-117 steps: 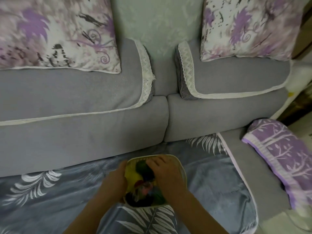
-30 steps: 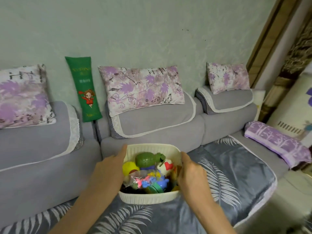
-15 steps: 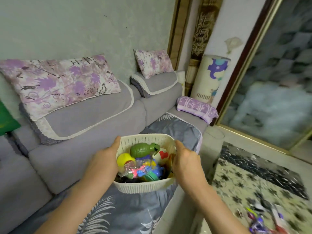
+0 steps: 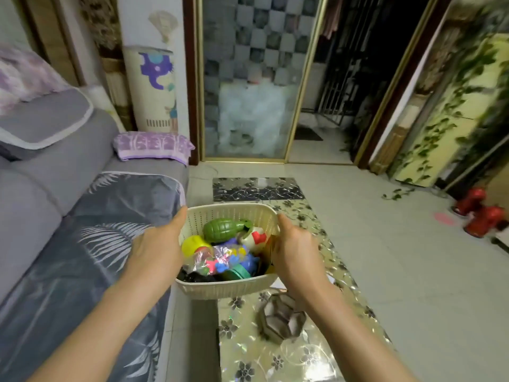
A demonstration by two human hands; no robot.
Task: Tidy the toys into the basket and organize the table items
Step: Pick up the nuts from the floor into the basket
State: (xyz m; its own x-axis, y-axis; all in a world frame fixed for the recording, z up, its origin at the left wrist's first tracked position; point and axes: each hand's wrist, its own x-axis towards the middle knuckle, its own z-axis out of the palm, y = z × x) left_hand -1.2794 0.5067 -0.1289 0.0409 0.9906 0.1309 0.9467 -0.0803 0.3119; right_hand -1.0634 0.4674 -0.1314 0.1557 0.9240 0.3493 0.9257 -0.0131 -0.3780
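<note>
A cream perforated plastic basket (image 4: 223, 288) is held in the air between the sofa and the table. My left hand (image 4: 159, 245) grips its left rim and my right hand (image 4: 293, 250) grips its right rim. Inside lie a green grenade-shaped toy (image 4: 224, 230), a yellow ball (image 4: 194, 244), a white and red toy (image 4: 256, 238), a clear bag of small coloured pieces (image 4: 217, 259) and a blue toy (image 4: 249, 263). The basket hangs over the near left edge of the floral-patterned table (image 4: 275, 354).
A faceted glass dish (image 4: 282, 318) sits on the table under my right wrist. A grey sofa (image 4: 41, 188) with a leaf-print cover (image 4: 82, 244) fills the left. A sliding glass door (image 4: 253, 78) stands ahead; red shoes (image 4: 480, 213) lie on the tiled floor at right.
Both hands have carried the basket off the sofa and swung it right, so it now hangs over the table edge. The view has turned from the sofa to the door.
</note>
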